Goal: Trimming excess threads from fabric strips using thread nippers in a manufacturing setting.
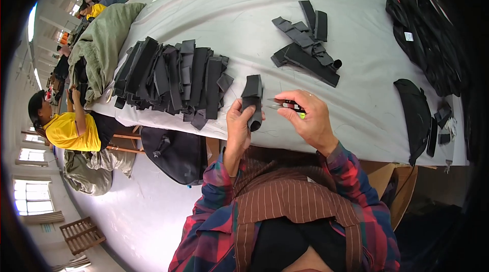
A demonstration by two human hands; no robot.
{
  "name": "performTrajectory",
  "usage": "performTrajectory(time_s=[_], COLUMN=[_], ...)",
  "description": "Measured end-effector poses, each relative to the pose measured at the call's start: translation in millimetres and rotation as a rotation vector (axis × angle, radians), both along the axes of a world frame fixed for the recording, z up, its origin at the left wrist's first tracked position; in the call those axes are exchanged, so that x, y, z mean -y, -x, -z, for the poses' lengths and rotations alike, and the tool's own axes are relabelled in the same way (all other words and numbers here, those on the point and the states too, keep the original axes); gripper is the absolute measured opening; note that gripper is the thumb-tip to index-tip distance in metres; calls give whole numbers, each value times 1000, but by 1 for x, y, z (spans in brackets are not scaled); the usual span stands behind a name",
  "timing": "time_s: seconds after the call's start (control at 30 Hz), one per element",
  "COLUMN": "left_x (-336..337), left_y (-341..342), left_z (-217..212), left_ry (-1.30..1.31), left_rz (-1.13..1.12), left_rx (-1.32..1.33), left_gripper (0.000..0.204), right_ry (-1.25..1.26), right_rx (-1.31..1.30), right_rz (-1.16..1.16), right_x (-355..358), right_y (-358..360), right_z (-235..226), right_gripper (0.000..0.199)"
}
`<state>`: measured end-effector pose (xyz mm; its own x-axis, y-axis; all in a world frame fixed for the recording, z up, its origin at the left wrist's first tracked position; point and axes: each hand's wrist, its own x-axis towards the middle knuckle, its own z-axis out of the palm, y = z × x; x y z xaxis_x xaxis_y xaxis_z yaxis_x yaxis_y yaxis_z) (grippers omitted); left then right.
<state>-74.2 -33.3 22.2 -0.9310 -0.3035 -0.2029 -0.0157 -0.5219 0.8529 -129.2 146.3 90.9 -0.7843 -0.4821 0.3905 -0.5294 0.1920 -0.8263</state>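
Near the front edge of the table, my left hand (239,124) grips a black fabric strip (252,86), its lower end curled into a loop. Just to its right, my right hand (308,117) is closed on a small pair of thread snips (288,103). The pointed blades face the strip, with a small gap between them. To the left lies a wide pile of similar black strips (170,76), packed side by side. A smaller loose heap of black strips (308,43) sits farther back, right of centre.
Black bags or garments (425,38) are heaped along the right side, with a black curved pouch (410,114) nearer. Greenish cloth (109,38) hangs over the table's left end, where a person in a yellow shirt (76,129) works. A black bag (173,152) stands below the table edge.
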Motion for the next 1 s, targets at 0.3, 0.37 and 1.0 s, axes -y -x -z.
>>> performTrajectory(time_s=[0.3, 0.37, 1.0], left_x=[-8, -6, -10], left_y=[-5, -5, -7], left_z=[0, -1, -14], left_ry=[152, 245, 459], left_rz=[-20, -22, -1], left_rx=[-64, -112, -190], left_gripper=[7, 6, 6], right_ry=[-75, -98, -146], right_rx=[100, 42, -207], right_rz=[45, 13, -28], right_x=[-4, 1, 20], right_y=[6, 6, 6], right_z=[16, 13, 10], right_gripper=[20, 19, 12])
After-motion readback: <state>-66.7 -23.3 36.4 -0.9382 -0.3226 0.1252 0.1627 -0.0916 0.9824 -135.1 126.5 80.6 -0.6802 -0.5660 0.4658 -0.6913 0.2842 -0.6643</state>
